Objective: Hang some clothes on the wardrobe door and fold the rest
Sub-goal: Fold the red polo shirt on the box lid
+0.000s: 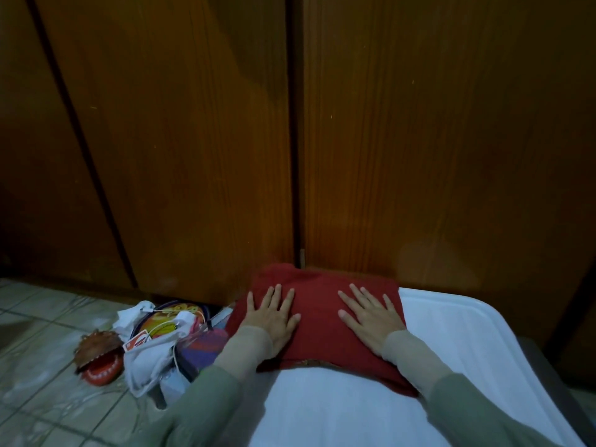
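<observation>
While both hands, left hand (274,312) and right hand (371,317), press flat with fingers spread on the folded red garment (317,321) at the bed's (451,333) far end, nothing hangs on the wardrobe door (435,140); folding looks nearly finished for this piece.

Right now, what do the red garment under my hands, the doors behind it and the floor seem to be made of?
Red garment: soft matte fabric, perhaps knit or fleece; it looks thick, creased, without shine. The left hand and right hand press flat on it.
Wardrobe doors: wood or wood veneer, slightly glossy; vertical grain shows.
Floor: pale tiles, likely ceramic, with dark grout lines.
</observation>
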`<state>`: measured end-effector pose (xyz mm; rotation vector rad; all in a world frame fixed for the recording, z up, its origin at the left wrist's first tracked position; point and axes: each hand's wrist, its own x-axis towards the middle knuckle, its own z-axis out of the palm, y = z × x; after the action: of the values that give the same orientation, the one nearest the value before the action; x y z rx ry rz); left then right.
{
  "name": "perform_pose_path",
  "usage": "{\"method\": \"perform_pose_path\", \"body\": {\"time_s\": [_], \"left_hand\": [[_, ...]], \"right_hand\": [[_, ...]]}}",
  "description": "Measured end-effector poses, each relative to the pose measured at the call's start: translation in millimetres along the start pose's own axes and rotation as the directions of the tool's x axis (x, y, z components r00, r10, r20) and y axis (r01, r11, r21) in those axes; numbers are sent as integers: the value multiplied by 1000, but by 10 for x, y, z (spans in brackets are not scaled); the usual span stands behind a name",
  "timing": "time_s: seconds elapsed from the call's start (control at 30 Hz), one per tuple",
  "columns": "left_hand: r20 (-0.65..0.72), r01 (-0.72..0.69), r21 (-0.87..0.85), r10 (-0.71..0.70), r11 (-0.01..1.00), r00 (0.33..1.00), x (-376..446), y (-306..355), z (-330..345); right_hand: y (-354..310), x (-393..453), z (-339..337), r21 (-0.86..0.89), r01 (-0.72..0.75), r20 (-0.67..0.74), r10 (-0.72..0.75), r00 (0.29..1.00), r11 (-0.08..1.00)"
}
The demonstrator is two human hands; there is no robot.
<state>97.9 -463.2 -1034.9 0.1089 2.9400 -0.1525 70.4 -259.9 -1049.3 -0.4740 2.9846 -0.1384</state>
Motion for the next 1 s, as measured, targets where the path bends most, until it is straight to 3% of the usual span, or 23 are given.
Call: {"method": "perform_pose_path", "body": {"time_s": [0.23,0.43,0.6,0.7,0.83,0.9,1.0], "left_hand": [[65,-46,-43,49,998,997,12,46,-14],[77,-171,-202,190,964,979,47,214,-73],[35,-274,-95,278,957,960,183,439,-140],[-58,-274,44,276,961,959,200,552,-192],[-330,-143,129,178,981,927,129,562,-209],[-412,-174,68,186,982,892,99,478,-134],[-433,-339,-173,237,925,870,13,324,39]], "right_hand": [[146,-92,-8,-27,8,-23,-8,1000,1000],[302,-351,-210,-207,-35,-139,6,990,978],[414,-557,-254,-372,-45,-150,-12,989,927],[409,-719,-274,-439,-22,-110,-29,994,898],[348,-935,-359,-406,90,-44,-118,992,909],[370,-1034,-405,-304,168,-31,-186,982,938],[553,-1111,-354,-240,287,-38,-304,952,927]]}}
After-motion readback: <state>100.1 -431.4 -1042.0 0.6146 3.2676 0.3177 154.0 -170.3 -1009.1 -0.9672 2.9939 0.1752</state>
